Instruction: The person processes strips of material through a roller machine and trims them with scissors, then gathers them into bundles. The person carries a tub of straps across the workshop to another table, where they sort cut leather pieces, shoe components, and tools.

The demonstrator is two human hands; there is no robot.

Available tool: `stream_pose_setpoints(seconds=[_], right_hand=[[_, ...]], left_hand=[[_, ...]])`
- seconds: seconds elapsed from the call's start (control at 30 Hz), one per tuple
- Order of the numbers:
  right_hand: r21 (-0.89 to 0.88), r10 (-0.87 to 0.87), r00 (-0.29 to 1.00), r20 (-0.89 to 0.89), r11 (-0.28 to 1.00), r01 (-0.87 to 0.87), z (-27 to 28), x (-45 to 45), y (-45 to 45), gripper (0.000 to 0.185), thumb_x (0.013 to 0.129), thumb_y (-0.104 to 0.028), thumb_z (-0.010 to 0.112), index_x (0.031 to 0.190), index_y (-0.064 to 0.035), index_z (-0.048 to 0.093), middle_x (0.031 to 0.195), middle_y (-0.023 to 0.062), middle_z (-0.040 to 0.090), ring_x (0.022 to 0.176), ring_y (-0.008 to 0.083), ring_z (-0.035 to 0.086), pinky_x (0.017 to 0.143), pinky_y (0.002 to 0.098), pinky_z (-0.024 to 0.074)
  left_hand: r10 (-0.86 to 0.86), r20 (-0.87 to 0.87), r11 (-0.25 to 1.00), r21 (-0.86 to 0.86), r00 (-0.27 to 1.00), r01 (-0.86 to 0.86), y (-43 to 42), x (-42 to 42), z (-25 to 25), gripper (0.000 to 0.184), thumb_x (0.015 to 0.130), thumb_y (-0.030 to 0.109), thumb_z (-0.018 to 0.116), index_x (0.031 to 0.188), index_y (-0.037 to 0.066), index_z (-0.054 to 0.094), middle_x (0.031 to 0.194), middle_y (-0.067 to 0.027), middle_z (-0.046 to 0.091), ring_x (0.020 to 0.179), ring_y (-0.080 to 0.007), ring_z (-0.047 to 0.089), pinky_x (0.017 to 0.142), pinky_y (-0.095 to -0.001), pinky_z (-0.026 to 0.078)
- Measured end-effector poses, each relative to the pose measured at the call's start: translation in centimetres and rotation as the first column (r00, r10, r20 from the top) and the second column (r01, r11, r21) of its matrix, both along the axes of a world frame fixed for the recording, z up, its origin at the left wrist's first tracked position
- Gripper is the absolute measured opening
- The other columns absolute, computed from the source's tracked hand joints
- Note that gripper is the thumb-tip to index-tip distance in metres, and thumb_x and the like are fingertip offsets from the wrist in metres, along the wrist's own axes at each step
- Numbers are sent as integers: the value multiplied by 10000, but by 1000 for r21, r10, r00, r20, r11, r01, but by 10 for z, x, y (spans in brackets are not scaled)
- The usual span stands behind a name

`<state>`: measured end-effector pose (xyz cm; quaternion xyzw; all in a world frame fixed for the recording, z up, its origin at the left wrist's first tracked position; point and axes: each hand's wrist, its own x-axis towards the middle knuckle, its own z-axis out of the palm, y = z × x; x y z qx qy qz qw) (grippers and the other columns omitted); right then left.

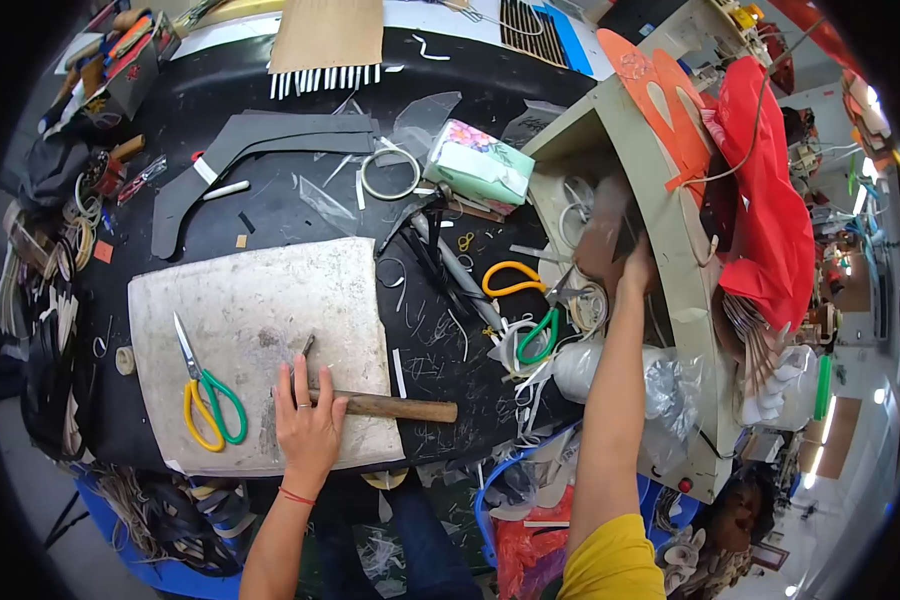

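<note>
My left hand [310, 415] lies with its fingers stretched out over a hammer [400, 406] on the worn white board [250, 275]. The wooden handle points right; the hand covers part of the head. Left of it on the board rest scissors [210, 405] with one yellow and one green handle. My right hand [637, 268] reaches into the beige open-fronted housing [650, 175], at a brown flat piece [605, 238] smeared by motion. Its fingers are partly hidden, but they seem closed on that piece. Below, a second pair of scissors [538, 338] lies among white tape rolls [590, 310].
Dark grey cut pieces [240, 150], a tape ring [390, 174] and a floral tissue pack [478, 165] lie on the black table. Plastic-wrapped white rolls [610, 375] sit near my right forearm. Red fabric [765, 200] and orange templates [660, 100] are on the housing.
</note>
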<state>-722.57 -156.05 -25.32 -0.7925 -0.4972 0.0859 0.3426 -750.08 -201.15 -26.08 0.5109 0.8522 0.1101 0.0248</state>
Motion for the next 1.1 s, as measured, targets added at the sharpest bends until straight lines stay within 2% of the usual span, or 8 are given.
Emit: stream_pose_setpoints(seconds=[0.03, 0.23, 0.3, 0.47, 0.67, 0.87, 1.0, 1.1], right_hand=[[240, 196, 709, -677, 970, -39, -79, 53, 62, 703, 763, -441, 600, 1242, 39, 416, 1252, 182, 470, 1134, 332, 452, 948, 391, 346], [126, -18, 965, -262, 991, 53, -31, 4, 10, 725, 727, -508, 629, 1170, 50, 497, 1237, 198, 479, 1098, 237, 490, 913, 357, 377], [181, 210, 978, 23, 961, -210, 6, -75, -51, 778, 631, -477, 716, 1164, 37, 477, 1114, 247, 516, 1061, 346, 484, 892, 415, 380], [-141, 812, 406, 419, 500, -854, 20, -188, -59, 970, 567, -434, 759, 1346, -125, 273, 1326, 253, 293, 1269, 390, 209, 1007, 537, 176], [-333, 834, 533, 144, 548, -767, -2, -196, -81, 869, 594, -261, 746, 1311, -113, 278, 1165, 237, 366, 1112, 415, 322, 897, 574, 253], [289, 205, 965, 162, 925, -245, 45, -114, -114, 843, 684, -254, 710, 1332, -49, 210, 1252, 306, 262, 1165, 440, 285, 963, 489, 267], [89, 711, 634, 305, 641, -762, 55, -101, -212, 702, 685, -316, 697, 1250, -36, 388, 1283, 239, 322, 1227, 402, 265, 1001, 532, 209], [-144, 767, 582, 270, 630, -763, 61, -47, -246, 526, 667, -253, 690, 1099, -16, 507, 1179, 233, 422, 1150, 400, 360, 965, 518, 266]], left_hand=[[2, 9, 1000, -4, 1000, -2, 1, 0, 1, 395, 863, 336, 474, 1168, 89, 523, 1353, -161, 328, 1209, -388, 334, 934, -495, 356], [3, 28, 1000, -18, 1000, -2, 1, 1, 2, 396, 856, 321, 485, 1170, 81, 518, 1357, -169, 314, 1213, -395, 320, 944, -501, 339], [-2, 32, 1000, -26, 999, 3, 0, 3, 2, 402, 853, 321, 489, 1172, 79, 516, 1358, -167, 312, 1214, -398, 315, 945, -502, 337], [-10, 14, 999, -31, 1000, 10, 2, 3, 5, 391, 844, 300, 498, 1160, 72, 529, 1353, -173, 312, 1215, -399, 312, 960, -479, 327], [-3, -51, 996, -90, 999, -2, 8, 11, 6, 354, 874, 232, 438, 1167, 60, 538, 1373, -166, 293, 1248, -357, 293, 967, -401, 336], [-9, -73, 995, -100, 997, 2, 6, 10, 3, 382, 907, 288, 379, 1171, 55, 526, 1360, -176, 307, 1234, -379, 303, 966, -424, 333], [-36, -86, 995, -95, 996, 28, 9, 14, 3, 363, 880, 245, 413, 1167, 52, 525, 1355, -181, 313, 1235, -373, 305, 981, -416, 317], [-34, -109, 995, -93, 993, 24, 8, 12, -1, 378, 816, 182, 475, 1158, 29, 519, 1357, -183, 314, 1246, -363, 296, 1011, -406, 283]])
